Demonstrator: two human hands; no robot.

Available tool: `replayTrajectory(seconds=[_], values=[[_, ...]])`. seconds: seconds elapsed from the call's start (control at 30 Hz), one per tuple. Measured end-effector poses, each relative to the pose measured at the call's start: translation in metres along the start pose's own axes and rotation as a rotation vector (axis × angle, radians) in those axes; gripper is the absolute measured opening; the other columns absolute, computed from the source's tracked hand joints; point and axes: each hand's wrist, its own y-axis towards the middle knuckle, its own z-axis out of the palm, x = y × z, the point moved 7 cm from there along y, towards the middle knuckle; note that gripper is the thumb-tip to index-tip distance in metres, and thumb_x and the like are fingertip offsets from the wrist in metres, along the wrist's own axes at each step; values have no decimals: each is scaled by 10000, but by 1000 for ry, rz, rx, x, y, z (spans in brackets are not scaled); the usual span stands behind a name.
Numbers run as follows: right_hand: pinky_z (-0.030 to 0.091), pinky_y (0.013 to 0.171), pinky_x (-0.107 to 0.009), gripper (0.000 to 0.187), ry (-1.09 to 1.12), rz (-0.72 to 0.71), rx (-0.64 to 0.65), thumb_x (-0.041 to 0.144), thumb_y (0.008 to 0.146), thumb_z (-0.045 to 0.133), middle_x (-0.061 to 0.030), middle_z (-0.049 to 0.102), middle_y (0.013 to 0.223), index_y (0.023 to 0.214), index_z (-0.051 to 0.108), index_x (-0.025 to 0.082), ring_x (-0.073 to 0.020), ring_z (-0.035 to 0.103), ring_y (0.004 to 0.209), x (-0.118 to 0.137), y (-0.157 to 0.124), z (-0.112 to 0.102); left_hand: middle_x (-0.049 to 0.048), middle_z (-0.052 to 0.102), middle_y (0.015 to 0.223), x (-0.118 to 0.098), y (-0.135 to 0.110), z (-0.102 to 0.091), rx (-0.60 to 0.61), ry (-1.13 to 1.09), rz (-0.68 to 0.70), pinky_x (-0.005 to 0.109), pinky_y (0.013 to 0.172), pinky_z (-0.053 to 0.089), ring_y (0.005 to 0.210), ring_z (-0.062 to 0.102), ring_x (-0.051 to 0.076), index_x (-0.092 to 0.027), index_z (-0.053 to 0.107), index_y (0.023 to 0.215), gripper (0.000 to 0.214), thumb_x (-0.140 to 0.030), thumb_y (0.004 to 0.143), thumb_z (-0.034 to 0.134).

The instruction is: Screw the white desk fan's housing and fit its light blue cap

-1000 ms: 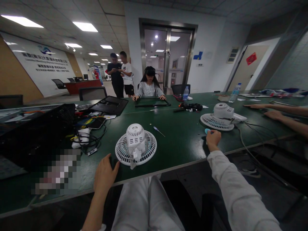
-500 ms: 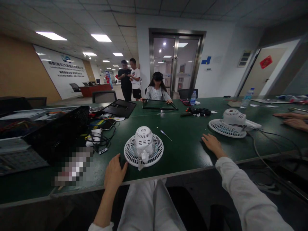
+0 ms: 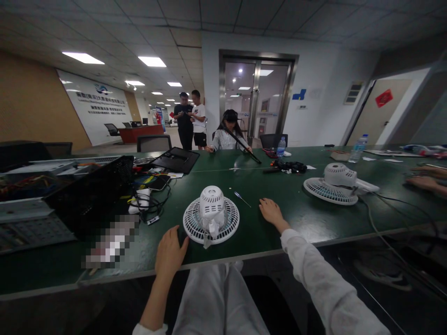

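White ribbed plastic fan [image 3: 211, 214]; left hand [image 3: 170, 251] beside, grip unclear; right hand [image 3: 271, 213] grip wide, flat.

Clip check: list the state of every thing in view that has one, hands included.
near fan: face down on the table, motor housing up.
far fan: face down, cable trailing off.
screwdriver: lying flat, untouched.
left hand: resting by the near fan; grip unclear.
right hand: flat on the table, fingers open, empty.
water bottle: upright.
glass doors: shut.
dark panel: held tilted by the person opposite.
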Motion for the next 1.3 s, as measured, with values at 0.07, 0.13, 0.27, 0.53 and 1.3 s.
replayTrajectory(seconds=[0.07,0.13,0.27,0.53,1.3], values=[[286,1055,-403,427,22,-43,5,277,941,303,-116,420,1409,1322,457,160,-235,354,1298,25,0,1,182,579,1169,1,0,1,-15,-7,9,435,944,428,1118,537,289,-76,478,1178,438,-351,846,399],[284,1058,-406,426,46,-71,4,259,938,309,-117,425,1406,1325,456,158,-236,353,1302,46,-3,0,180,579,1168,2,0,1,-23,-14,13,437,944,425,1121,535,291,-79,478,1175,435,-350,844,398],[293,1054,-388,418,99,-116,-12,215,930,310,-105,443,1396,1311,480,182,-221,368,1298,71,-9,-2,194,569,1180,4,0,4,-9,-44,-2,445,951,422,1133,524,297,-59,469,1187,452,-342,841,399],[353,1011,-391,375,201,-74,-65,175,902,354,-76,539,1312,1204,574,207,-186,451,1232,62,-15,-8,179,557,1175,21,12,3,-143,-386,-137,467,985,411,1136,522,286,-91,479,1167,422,-211,763,452],[434,887,-312,308,295,-235,-207,122,887,366,-112,635,1068,1003,648,163,-188,576,982,102,-32,-56,100,580,1131,-101,73,-29,-17,-942,143,388,953,411,1081,547,237,-161,495,1164,589,-314,635,704]])
